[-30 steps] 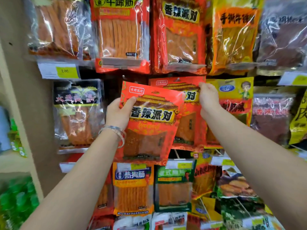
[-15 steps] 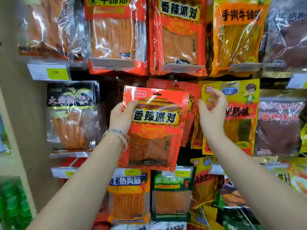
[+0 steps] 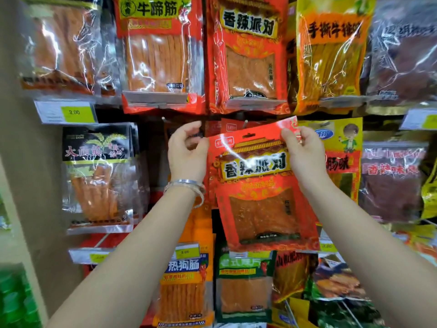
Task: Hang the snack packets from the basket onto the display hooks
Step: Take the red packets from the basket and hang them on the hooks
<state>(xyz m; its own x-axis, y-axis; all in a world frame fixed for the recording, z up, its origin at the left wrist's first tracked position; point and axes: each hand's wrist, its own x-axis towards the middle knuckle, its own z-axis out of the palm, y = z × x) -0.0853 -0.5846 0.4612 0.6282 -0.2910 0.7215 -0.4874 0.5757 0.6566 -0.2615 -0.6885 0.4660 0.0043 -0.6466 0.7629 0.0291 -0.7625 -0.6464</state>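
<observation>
The red packet (image 3: 262,209) is held up in front of the display, tilted so its right top corner sits higher. Its clear window shows a flat orange-red sheet. The left hand (image 3: 186,155), with a silver bracelet (image 3: 186,185) on the wrist, has its fingers curled and pinching the packet's top left corner. The right hand (image 3: 305,155) pinches the top right corner between thumb and fingers. A bare hook tip (image 3: 246,122) shows just above the packet's top edge, with a matching red packet hanging behind. The black packet (image 3: 97,171) to the left holds orange strips.

Half a second ago only the left hand held the packet, by its left edge, while the right hand hovered open beside it. Since then the packet has shifted right, partly covering the yellow packet (image 3: 343,143).
</observation>
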